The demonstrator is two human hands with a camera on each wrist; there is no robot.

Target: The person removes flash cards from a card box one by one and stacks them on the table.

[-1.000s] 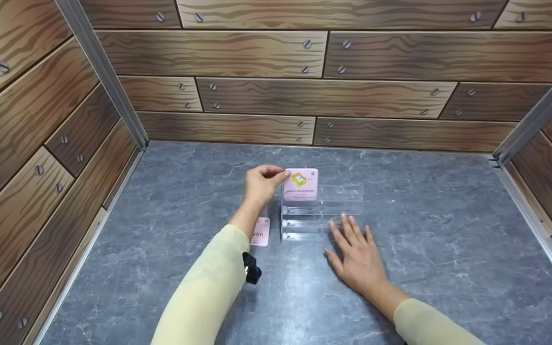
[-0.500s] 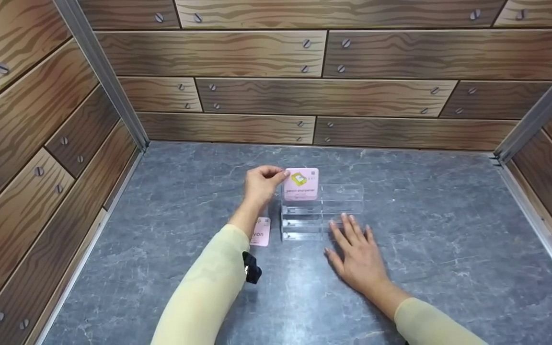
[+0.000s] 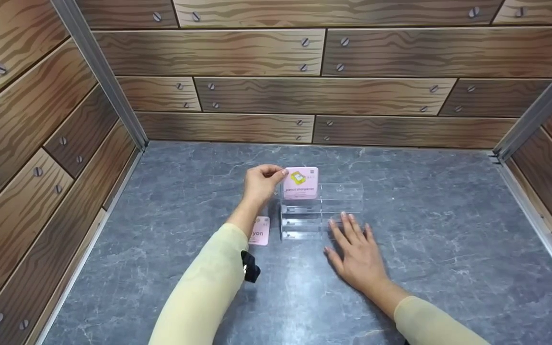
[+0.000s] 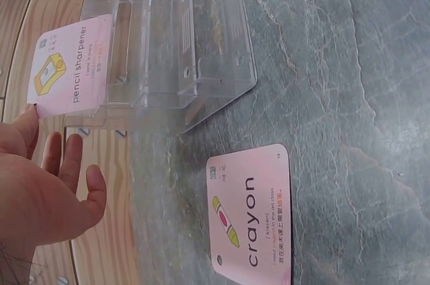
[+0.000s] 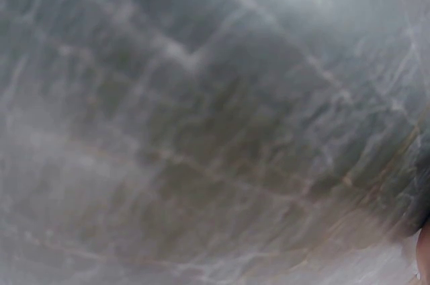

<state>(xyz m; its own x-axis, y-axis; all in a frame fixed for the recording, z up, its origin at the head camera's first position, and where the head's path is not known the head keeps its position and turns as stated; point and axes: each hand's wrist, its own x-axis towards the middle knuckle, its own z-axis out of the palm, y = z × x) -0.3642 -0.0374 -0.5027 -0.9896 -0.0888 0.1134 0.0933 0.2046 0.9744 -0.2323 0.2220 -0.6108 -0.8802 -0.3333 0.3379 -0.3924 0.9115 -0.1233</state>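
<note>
My left hand (image 3: 259, 184) pinches the upper left corner of a pink pencil sharpener card (image 3: 301, 184) between thumb and fingers. The card stands upright at the top left of a clear stepped rack (image 3: 342, 199), its lower edge against the back tier. In the left wrist view the pencil sharpener card (image 4: 70, 66) faces the camera. A pink crayon card (image 4: 250, 214) lies flat on the table, partly hidden by my left forearm in the head view. My right hand (image 3: 360, 261) rests palm down with fingers spread, fingertips at the rack's right front.
The grey marbled table (image 3: 448, 230) is bounded by wood-print walls (image 3: 257, 96) at the back and sides, with metal corner posts (image 3: 108, 72). A black wrist device (image 3: 250, 266) sits on the left sleeve. The right wrist view shows mostly blurred tabletop.
Nearly nothing differs: the left hand keeps its pinch on the pencil sharpener card, and the right hand stays put. The head view has shifted very slightly.
</note>
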